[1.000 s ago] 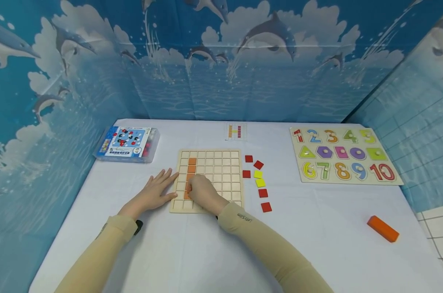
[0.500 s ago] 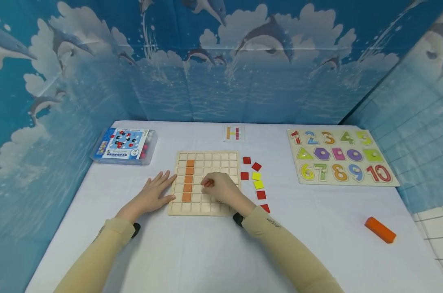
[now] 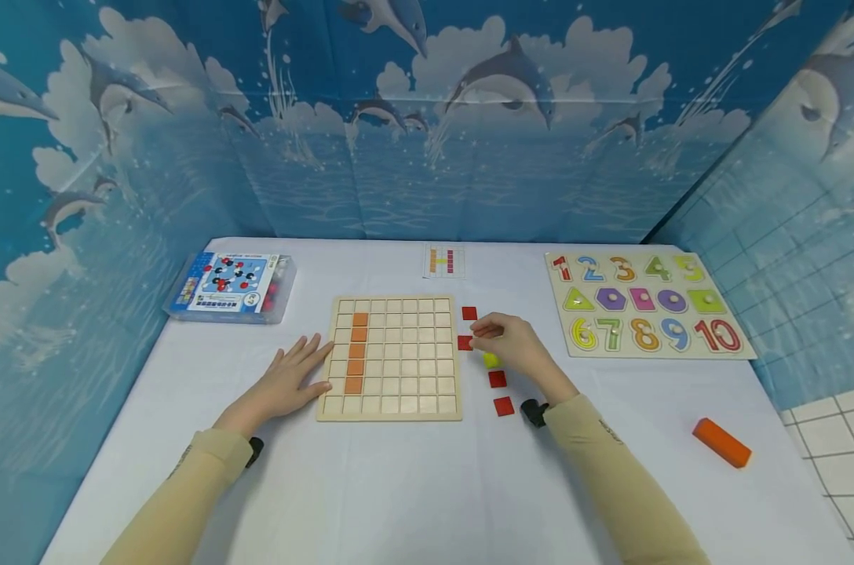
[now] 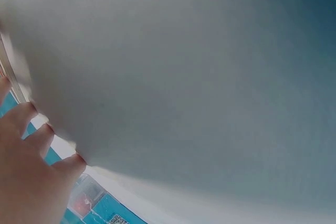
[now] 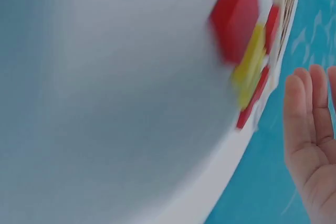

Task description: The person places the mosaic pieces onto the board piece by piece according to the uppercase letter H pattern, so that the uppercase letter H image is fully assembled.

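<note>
A square wooden grid board [image 3: 406,377] lies on the table, with a column of orange tiles [image 3: 356,351] in its second column from the left. My left hand [image 3: 275,392] rests flat on the cloth, fingers spread, fingertips at the board's left edge. Over the loose tiles right of the board hovers my right hand [image 3: 515,345]; in the right wrist view its fingers [image 5: 296,103] look fairly straight and hold nothing visible. Beneath and around it lie several red tiles [image 3: 504,406] and a yellow tile [image 3: 491,359]. Other tiles are partly or wholly hidden by this hand.
Behind the board lies a small pattern card [image 3: 444,261]. A plastic case [image 3: 231,286] stands at the back left, a number-and-shape puzzle board [image 3: 646,304] at the back right. An orange block [image 3: 721,442] lies on the right side of the table.
My right hand has left the orange column and travelled right across the board to the loose tiles. The left hand stays at the board's edge. The head view has shifted slightly.
</note>
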Motion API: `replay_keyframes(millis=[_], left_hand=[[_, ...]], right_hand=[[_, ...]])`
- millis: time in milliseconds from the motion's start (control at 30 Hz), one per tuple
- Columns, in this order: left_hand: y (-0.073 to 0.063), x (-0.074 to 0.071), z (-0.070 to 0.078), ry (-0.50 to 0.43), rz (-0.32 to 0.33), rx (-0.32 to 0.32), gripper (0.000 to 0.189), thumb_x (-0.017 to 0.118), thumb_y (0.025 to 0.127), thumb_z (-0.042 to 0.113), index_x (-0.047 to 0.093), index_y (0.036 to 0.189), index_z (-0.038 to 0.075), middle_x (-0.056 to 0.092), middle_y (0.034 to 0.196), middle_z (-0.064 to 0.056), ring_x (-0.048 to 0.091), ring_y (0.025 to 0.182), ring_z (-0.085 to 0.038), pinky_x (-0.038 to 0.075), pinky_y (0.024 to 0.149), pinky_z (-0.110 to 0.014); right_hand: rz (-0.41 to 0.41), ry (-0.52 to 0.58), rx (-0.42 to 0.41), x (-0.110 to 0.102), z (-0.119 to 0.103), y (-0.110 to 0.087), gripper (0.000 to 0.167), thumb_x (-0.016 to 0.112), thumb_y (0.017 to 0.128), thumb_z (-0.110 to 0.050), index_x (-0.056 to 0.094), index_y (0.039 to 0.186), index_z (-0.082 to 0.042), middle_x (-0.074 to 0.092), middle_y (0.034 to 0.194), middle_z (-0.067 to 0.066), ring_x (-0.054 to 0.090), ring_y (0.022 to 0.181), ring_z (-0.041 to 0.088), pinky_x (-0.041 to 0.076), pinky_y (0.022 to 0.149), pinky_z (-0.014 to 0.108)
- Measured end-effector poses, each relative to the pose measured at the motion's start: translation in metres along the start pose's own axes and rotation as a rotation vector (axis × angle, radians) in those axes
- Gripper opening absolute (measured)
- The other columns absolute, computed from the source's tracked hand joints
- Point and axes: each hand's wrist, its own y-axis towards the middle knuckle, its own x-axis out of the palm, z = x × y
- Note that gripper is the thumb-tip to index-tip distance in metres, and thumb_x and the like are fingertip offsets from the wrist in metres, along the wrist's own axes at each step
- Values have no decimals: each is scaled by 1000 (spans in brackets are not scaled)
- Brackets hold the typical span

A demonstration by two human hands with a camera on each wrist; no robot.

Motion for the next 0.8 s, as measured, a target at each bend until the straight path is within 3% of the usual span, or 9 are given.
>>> replay_keyframes(millis=[267,800], left_hand=[[-1,0,2,-8,-2,-3,72,60,97,38,29,156,12,18,163,-20,10,150,-45,5,117,-70],[-1,-1,3,-4,4,-7,71,60,97,38,30,155,12,18,163,-20,10,150,-45,5,117,-70]], right_hand=[[19,9,37,-9,19,5,30,71,91,-20,67,118,-8,68,114,11,62,105,26,52,96,40],[7,-62,59,-9,18,12,27,72,90,-17,66,114,-7,67,107,11,59,98,24,53,91,36]])
